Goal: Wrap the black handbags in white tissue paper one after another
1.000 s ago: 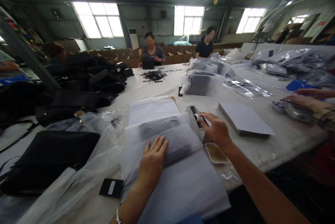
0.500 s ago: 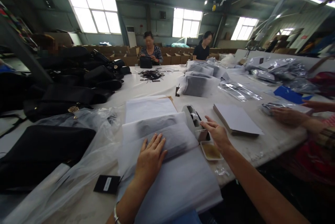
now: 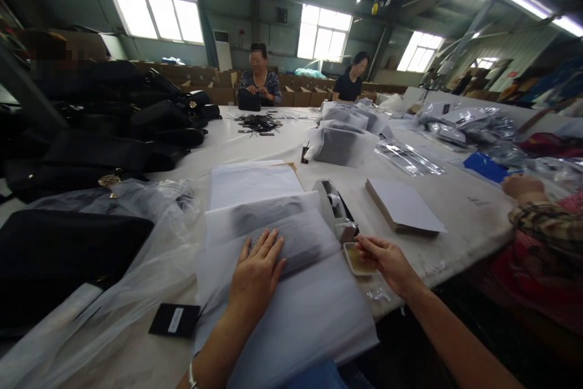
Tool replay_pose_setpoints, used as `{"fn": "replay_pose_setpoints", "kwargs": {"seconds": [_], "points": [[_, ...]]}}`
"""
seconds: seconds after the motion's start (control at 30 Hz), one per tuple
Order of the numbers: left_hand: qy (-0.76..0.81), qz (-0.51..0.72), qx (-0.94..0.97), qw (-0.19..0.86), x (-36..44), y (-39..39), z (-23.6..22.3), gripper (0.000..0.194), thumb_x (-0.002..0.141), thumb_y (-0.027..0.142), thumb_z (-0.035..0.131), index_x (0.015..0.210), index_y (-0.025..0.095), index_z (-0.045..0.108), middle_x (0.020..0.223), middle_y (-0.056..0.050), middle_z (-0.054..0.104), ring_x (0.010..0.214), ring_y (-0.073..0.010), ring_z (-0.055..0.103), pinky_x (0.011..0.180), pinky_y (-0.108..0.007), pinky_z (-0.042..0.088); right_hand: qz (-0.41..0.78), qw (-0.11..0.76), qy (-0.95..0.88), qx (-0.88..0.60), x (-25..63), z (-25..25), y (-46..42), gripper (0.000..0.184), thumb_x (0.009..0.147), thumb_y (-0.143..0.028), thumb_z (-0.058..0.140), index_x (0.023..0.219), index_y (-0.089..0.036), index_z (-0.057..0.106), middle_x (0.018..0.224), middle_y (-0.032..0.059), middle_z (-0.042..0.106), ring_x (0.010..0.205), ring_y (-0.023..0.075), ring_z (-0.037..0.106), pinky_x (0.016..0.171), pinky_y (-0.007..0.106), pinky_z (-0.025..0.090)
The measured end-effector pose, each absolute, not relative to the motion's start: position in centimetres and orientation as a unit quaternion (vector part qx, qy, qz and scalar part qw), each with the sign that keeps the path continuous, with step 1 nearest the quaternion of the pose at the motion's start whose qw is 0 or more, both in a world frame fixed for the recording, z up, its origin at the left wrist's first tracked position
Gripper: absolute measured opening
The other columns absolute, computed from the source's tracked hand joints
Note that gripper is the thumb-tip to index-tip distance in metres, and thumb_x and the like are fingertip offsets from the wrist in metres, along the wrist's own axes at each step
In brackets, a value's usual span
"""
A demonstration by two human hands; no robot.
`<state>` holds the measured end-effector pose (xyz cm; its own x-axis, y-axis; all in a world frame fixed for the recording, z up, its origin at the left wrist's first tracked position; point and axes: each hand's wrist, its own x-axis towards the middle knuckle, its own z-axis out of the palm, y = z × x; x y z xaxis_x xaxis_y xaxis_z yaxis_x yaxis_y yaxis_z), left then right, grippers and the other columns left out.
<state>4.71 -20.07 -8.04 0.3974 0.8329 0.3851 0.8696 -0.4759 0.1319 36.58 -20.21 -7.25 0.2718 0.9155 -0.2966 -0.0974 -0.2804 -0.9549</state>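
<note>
At left lies a black, soft-sided bag (image 3: pixel 68 246), then a flat black square tag (image 3: pixel 174 320) with a white label. The left hand (image 3: pixel 255 277) rests flat, fingers extended and ungripping, on a dark item wrapped in translucent white tissue paper (image 3: pixel 298 237) on the table. Beyond stands a pale grey tape dispenser (image 3: pixel 334 210); near it, over a shallow white-rimmed tray (image 3: pixel 350 263), the right hand (image 3: pixel 394 264) has its fingertips drawn together, though whether they hold anything I cannot tell.

Piled black bags (image 3: pixel 93 152) (cartons (image 3: pixel 218 96) behind) show a workshop
</note>
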Motion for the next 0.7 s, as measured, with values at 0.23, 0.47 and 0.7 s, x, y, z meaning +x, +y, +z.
{"fn": "replay_pose_setpoints", "kwargs": {"seconds": [0.23,0.47,0.7], "points": [[-0.509,-0.21,-0.834,0.048,4.7,-20.0,-8.0,0.041,0.097,0.031,0.049,0.137,0.021,0.053,0.148,-0.006,0.047,0.138,-0.0276,0.043,0.11,-0.053,0.04,0.264,0.331,-0.567,-0.707,38.5,-6.2,-18.0,0.04,0.077,-0.055,0.065,0.073,-0.016,0.076,0.052,0.0001,0.062,0.047,0.0129,0.053,0.053,0.026,0.043],[-0.5,-0.236,-0.832,0.042,4.6,-19.9,-8.3,0.041,0.097,0.03,0.049,0.136,0.021,0.054,0.146,-0.008,0.049,0.136,-0.0285,0.045,0.11,-0.054,0.04,-0.017,0.181,-0.753,-0.632,41.3,-4.8,-19.2,0.028,0.092,-0.026,0.048,0.097,-0.021,0.075,0.092,0.0058,0.076,0.078,0.0211,0.07,0.07,0.03,0.052],[-0.497,-0.228,-0.836,0.043,4.5,-19.8,-8.4,0.042,0.097,0.031,0.049,0.137,0.019,0.052,0.148,-0.006,0.047,0.137,-0.0285,0.043,0.11,-0.055,0.04,-0.208,0.093,-0.911,-0.343,40.2,0.0,-17.4,0.03,0.095,-0.008,0.047,0.114,-0.019,0.067,0.101,0.0055,0.074,0.086,0.0169,0.066,0.075,0.027,0.051]]}}
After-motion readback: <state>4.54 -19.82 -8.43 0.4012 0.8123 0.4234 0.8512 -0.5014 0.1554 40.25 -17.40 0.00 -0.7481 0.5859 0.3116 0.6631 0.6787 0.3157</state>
